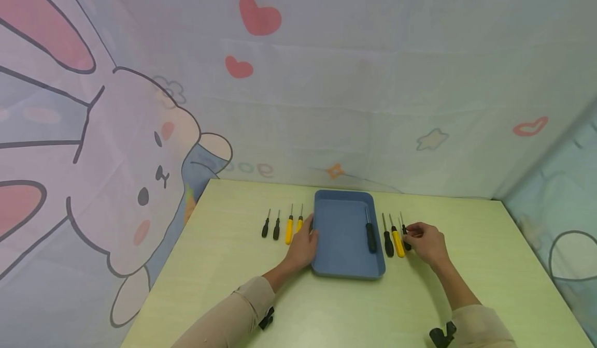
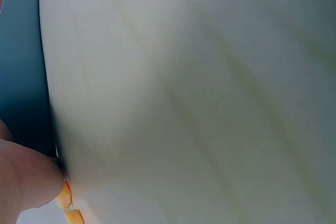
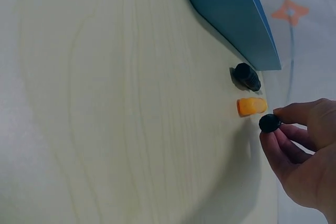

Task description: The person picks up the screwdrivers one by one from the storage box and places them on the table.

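Note:
A blue tray stands on the table, with a black-handled screwdriver lying inside along its right side. My left hand holds the tray's left side; in the left wrist view, a digit lies against the tray wall. My right hand pinches a black-handled screwdriver at the right of the tray. The right wrist view shows its round handle end between thumb and fingers. Beside it lie a yellow-handled screwdriver and another black-handled one.
Left of the tray lie two small black screwdrivers and two yellow-handled screwdrivers, one partly behind my left hand. The pale wooden table ends at a printed cloth backdrop. Another cloth hangs at the right.

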A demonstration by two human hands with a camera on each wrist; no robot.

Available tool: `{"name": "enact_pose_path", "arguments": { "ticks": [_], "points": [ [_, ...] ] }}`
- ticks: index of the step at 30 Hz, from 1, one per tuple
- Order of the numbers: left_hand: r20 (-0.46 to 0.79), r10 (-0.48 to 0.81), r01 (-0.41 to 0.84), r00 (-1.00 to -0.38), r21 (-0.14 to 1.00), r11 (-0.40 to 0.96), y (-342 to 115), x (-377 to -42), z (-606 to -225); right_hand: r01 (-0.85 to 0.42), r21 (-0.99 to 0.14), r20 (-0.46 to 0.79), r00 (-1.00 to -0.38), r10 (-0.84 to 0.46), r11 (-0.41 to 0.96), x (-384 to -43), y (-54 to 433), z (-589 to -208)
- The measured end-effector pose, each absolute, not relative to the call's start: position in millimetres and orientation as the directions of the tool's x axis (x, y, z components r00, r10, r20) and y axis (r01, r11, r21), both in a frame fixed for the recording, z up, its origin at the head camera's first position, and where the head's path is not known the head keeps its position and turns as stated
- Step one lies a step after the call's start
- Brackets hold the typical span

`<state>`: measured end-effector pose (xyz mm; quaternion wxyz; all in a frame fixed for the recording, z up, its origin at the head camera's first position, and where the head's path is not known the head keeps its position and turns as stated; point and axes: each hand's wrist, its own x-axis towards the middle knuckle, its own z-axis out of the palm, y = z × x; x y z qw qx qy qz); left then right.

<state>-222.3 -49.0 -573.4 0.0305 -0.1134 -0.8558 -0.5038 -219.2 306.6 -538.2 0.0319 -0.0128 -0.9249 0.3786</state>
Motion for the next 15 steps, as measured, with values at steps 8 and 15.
{"name": "enact_pose_path", "arguments": {
  "ticks": [8,15],
  "points": [
    [0.166,0.166,0.226,-0.972,0.850,0.475,-49.0,-221.4,-572.5,-0.021,-0.647,0.081,-0.996,0.041,0.762,-219.5,309.1,-543.3],
    [0.169,0.159,0.225,-0.973,0.849,0.477,-48.7,-221.6,-572.6,-0.008,-0.641,0.072,-0.996,0.049,0.768,-217.9,307.9,-544.7]
  ]
}}
